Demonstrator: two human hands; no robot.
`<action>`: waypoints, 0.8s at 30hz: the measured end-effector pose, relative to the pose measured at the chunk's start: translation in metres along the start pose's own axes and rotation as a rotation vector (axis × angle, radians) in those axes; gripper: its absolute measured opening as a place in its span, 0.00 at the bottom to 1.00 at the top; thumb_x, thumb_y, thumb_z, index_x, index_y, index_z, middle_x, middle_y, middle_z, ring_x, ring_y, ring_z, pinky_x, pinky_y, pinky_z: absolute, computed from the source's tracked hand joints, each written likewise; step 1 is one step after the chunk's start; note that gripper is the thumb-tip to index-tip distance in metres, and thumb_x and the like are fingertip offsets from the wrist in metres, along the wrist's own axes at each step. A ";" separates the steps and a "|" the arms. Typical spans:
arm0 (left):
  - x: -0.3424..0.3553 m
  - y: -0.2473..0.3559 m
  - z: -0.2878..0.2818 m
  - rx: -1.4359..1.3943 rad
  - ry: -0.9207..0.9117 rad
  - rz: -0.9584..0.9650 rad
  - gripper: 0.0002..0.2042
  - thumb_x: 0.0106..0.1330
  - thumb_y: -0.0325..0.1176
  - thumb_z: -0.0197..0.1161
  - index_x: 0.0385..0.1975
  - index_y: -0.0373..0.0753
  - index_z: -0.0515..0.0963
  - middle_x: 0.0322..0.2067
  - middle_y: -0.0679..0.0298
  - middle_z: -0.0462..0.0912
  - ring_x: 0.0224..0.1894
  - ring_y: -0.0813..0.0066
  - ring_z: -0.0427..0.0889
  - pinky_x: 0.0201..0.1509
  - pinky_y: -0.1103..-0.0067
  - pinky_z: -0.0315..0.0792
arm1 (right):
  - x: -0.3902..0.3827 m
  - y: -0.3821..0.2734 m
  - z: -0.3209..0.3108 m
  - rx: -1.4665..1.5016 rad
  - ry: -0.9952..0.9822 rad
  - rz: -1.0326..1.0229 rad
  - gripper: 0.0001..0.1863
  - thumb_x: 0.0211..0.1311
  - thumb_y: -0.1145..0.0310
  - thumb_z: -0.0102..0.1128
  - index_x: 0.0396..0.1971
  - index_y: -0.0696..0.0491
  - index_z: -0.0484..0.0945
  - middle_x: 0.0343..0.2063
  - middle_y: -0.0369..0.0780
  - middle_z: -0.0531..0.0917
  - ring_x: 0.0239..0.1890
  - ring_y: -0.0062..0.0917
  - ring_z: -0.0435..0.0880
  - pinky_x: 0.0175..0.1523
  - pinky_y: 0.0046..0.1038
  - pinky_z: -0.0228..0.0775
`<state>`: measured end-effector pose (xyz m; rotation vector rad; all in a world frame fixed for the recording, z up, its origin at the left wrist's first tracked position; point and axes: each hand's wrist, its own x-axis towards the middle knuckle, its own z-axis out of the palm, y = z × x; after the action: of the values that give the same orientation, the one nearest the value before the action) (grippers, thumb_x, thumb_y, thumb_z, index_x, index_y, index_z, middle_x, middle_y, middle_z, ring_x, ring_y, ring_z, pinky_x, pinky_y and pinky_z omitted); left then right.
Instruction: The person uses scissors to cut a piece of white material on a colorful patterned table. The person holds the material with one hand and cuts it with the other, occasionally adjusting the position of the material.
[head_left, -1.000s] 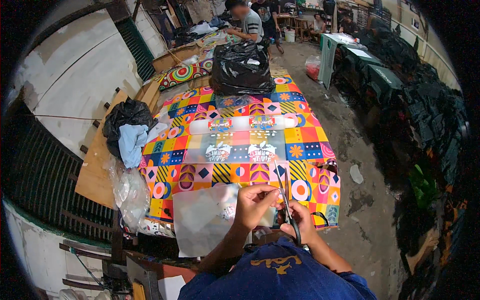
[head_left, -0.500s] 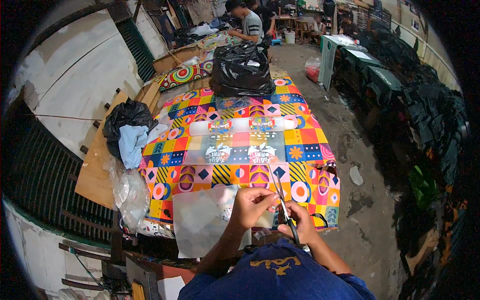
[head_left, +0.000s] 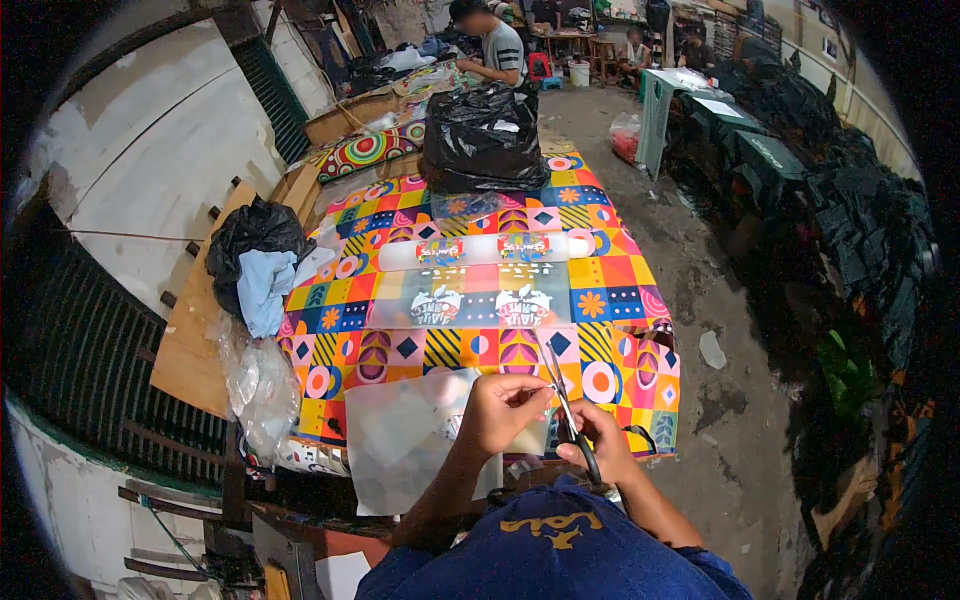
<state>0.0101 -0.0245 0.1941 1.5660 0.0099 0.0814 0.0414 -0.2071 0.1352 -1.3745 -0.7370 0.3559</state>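
Observation:
In my right hand is a pair of scissors with dark handles, its narrow metal blades pointing away from me and standing slightly apart. Close beside the blades, my left hand is closed in a pinch; whatever lies between its fingertips is too small to name. Under and beside my left forearm a translucent sheet hangs over the table's near edge. Farther off, a roll of clear film with printed designs lies across the table, its loose end spread toward me.
The table wears a bright patterned cloth. A large black plastic bag stands at its far end. On the left are another black bag, light blue cloth and clear plastic. A co-worker stands beyond; dark piles line the right.
The scissor blades have come closer together beside my left fingertips. Both hands stay nearly in place. In the background, a person in dark clothing is no longer visible and a red stool shows.

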 end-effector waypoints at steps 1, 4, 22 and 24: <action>0.000 0.000 0.000 0.006 -0.002 -0.013 0.07 0.61 0.24 0.60 0.35 0.26 0.78 0.27 0.61 0.81 0.27 0.81 0.79 0.33 0.84 0.76 | 0.000 0.001 0.000 0.003 -0.002 0.008 0.23 0.47 0.64 0.70 0.40 0.56 0.71 0.22 0.30 0.66 0.27 0.15 0.63 0.34 0.19 0.57; 0.001 0.002 -0.001 -0.015 -0.012 -0.039 0.07 0.61 0.24 0.59 0.34 0.26 0.78 0.26 0.62 0.80 0.27 0.81 0.78 0.31 0.85 0.75 | -0.001 0.001 -0.001 0.017 -0.016 0.039 0.22 0.47 0.65 0.69 0.40 0.56 0.71 0.22 0.29 0.66 0.27 0.15 0.62 0.34 0.19 0.57; 0.005 -0.003 -0.008 0.011 -0.073 -0.063 0.06 0.61 0.23 0.59 0.32 0.26 0.77 0.23 0.64 0.78 0.22 0.83 0.76 0.26 0.85 0.71 | 0.002 -0.005 -0.009 0.159 -0.131 0.173 0.28 0.46 0.53 0.67 0.42 0.56 0.71 0.28 0.30 0.72 0.30 0.14 0.70 0.36 0.17 0.61; 0.006 -0.006 -0.008 0.009 -0.073 -0.056 0.05 0.61 0.23 0.59 0.32 0.26 0.77 0.23 0.64 0.78 0.22 0.83 0.75 0.26 0.85 0.71 | 0.002 -0.005 -0.009 0.155 -0.125 0.164 0.28 0.46 0.53 0.67 0.42 0.56 0.72 0.29 0.30 0.72 0.31 0.14 0.70 0.36 0.17 0.60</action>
<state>0.0156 -0.0159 0.1882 1.5758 -0.0030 -0.0195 0.0479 -0.2133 0.1402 -1.2767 -0.6857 0.6208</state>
